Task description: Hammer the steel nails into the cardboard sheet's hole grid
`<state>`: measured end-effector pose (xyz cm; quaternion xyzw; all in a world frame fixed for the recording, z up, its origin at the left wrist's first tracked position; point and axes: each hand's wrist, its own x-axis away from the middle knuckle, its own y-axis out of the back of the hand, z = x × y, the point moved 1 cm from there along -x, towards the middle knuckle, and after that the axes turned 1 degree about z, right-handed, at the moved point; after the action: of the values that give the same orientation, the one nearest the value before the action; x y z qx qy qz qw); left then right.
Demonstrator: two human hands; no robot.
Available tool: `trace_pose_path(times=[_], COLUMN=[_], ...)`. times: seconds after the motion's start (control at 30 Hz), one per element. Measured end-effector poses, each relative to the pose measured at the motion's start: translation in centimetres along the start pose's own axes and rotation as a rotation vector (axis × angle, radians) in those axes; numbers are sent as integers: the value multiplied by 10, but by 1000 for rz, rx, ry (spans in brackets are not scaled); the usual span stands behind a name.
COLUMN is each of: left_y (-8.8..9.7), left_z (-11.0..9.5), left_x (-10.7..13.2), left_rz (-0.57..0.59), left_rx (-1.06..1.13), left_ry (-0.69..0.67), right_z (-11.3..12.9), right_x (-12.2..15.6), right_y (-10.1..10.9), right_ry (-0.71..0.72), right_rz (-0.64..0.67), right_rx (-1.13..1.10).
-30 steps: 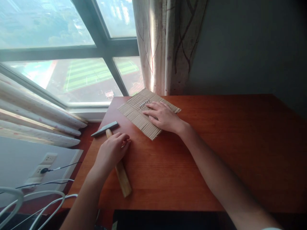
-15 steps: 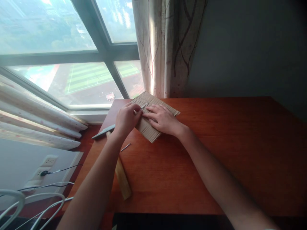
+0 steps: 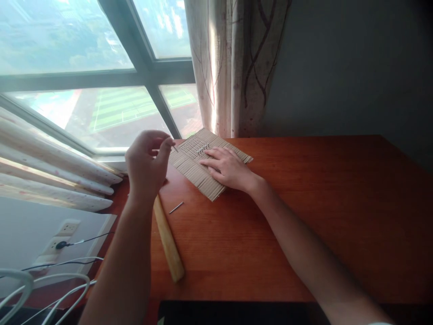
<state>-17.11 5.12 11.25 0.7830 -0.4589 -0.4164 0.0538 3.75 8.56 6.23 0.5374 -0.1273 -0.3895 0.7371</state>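
Observation:
My left hand (image 3: 147,162) is raised at the left of the cardboard, thumb and fingers pinched on a small thin nail (image 3: 175,148). My right hand (image 3: 230,168) lies flat on the corrugated cardboard piece (image 3: 206,183), fingers spread, pressing it to the table. A grid of small holes (image 3: 191,146) is punched in the cardboard. Beside my right fingertips, a row of several small dark nails (image 3: 203,149) stands in some of the holes. A larger nail (image 3: 176,207) lies on the table. Left of it rests a wooden handle (image 3: 169,243), its far end hidden behind my left hand.
The brown wooden table (image 3: 304,203) meets a window (image 3: 128,108) and curtains (image 3: 219,67) at the back. On the lower left wall is a socket (image 3: 54,243) with a black plug, and white cables (image 3: 77,293) loop near the table's left edge.
My left hand has lifted off the cardboard and moved left with a thin nail in its pinch, uncovering more of the hole grid. My right hand stays in place.

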Motion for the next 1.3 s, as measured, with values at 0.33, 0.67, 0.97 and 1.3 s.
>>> trace_pose_path(times=[0.33, 0.67, 0.97, 1.3], left_y=[27, 34, -8, -55], left_z=[48, 43, 15, 19], left_x=[84, 83, 17, -7], left_rz=[637, 587, 313, 257], left_rx=[-539, -570, -283, -270], left_ry=[24, -20, -53, -115], right_z=[1, 1, 1, 0], right_x=[1, 1, 1, 0], right_y=[2, 2, 1, 1], right_ry=[6, 5, -2, 15], right_rz=[-17, -16, -5, -3], right_rx=[13, 9, 8, 1])
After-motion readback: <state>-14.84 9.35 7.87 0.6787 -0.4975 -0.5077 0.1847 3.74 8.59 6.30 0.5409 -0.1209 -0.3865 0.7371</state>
